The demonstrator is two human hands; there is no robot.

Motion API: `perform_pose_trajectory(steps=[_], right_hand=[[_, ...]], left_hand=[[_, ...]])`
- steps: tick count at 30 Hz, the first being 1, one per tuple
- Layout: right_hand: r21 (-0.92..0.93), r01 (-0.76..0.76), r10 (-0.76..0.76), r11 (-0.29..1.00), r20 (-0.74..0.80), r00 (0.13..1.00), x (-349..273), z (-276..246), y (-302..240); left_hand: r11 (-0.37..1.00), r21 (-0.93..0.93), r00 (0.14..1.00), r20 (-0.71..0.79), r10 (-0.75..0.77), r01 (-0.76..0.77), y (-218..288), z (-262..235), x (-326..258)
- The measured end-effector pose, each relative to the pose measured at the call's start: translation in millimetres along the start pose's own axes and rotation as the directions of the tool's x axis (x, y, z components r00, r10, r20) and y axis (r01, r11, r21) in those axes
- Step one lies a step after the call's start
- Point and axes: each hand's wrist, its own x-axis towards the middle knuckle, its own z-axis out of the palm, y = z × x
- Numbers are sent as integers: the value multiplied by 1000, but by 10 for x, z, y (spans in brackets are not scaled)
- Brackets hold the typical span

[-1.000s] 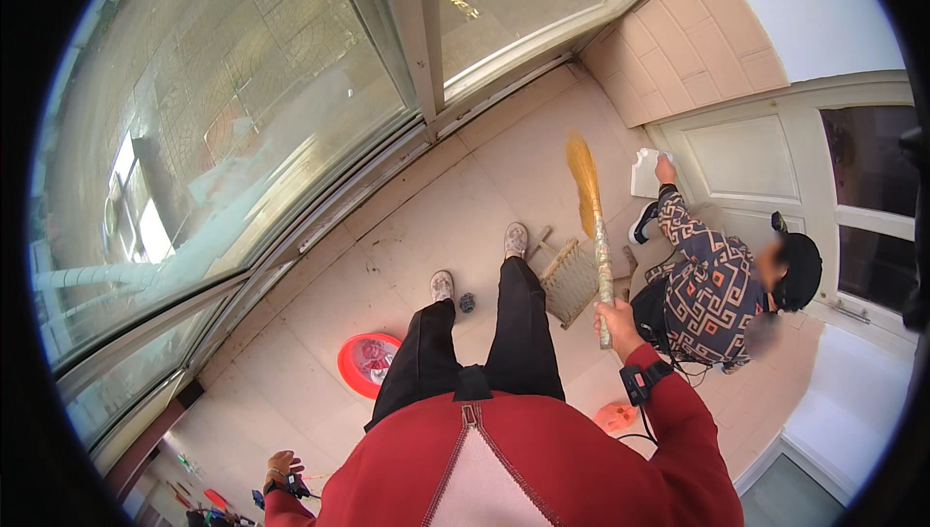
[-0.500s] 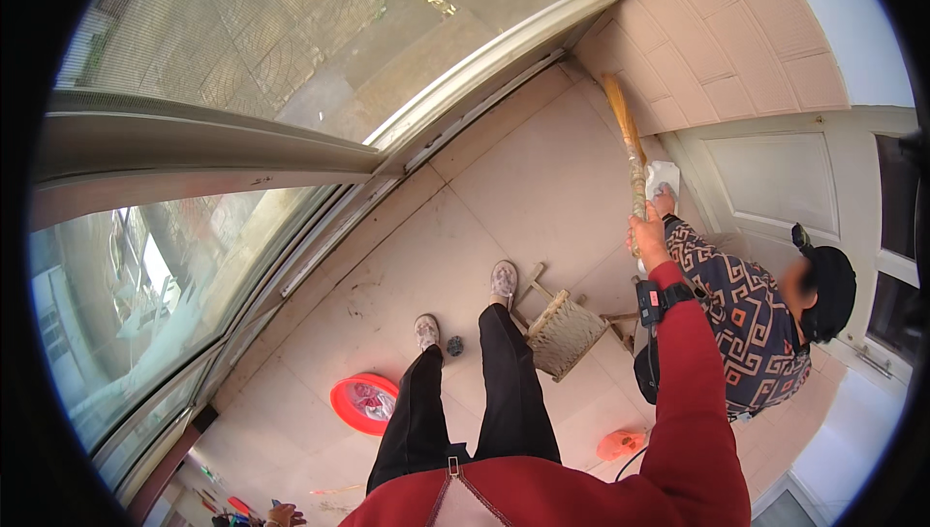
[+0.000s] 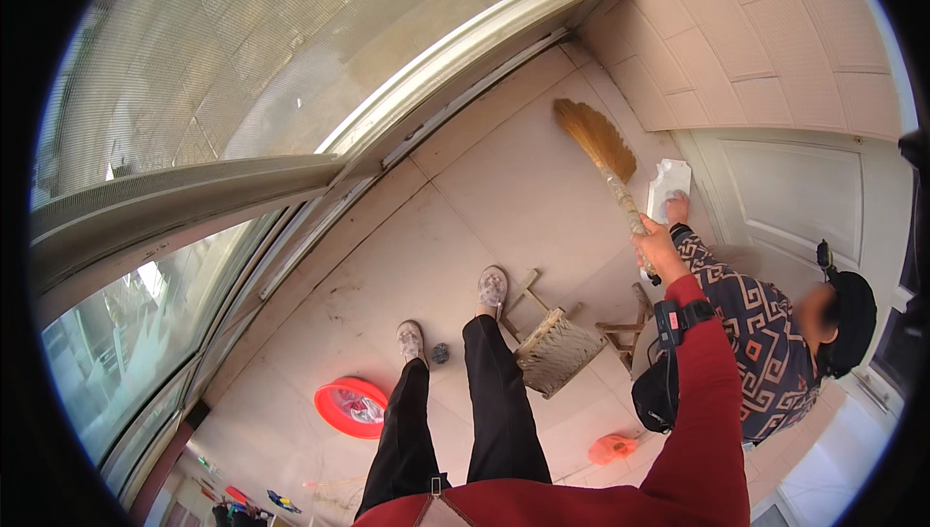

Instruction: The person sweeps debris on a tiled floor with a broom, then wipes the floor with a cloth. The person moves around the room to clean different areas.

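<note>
Out ahead on a raised, outstretched arm, the right hand point(image 3: 659, 248) has its grip closed around the broom point(image 3: 603, 151) handle.

No packages, labels, signs, screens.

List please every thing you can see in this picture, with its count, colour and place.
broom: one, straw-coloured head, raised toward the tiled wall, handle in the right hand
stool: one, wood with woven seat, tipped on the floor by the right foot
basin: one, red, on the floor at lower left
bag: one, orange, on the floor at lower right
cloth: one, white, pressed on the door by another person's hand
other person: one, patterned top, black cap, beside the door
right hand: grips the broom handle
left hand: not in view
</note>
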Motion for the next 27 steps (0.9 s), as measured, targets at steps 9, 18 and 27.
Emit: perform_pose_trajectory(steps=[9,18,27], right_hand=[[-16,250,-245,968,-279,929,548,101,-582],[-257,138,-122,956,76,990,544,358,-792],[239,154,-106,959,-204,973,454,455,-1008]], left_hand=[[1000,-7,1000,14,25,-25,53,271,26],[999,-46,998,59,9,-7,-142,355,345],[995,-102,995,96,21,-11,-418,342,479]])
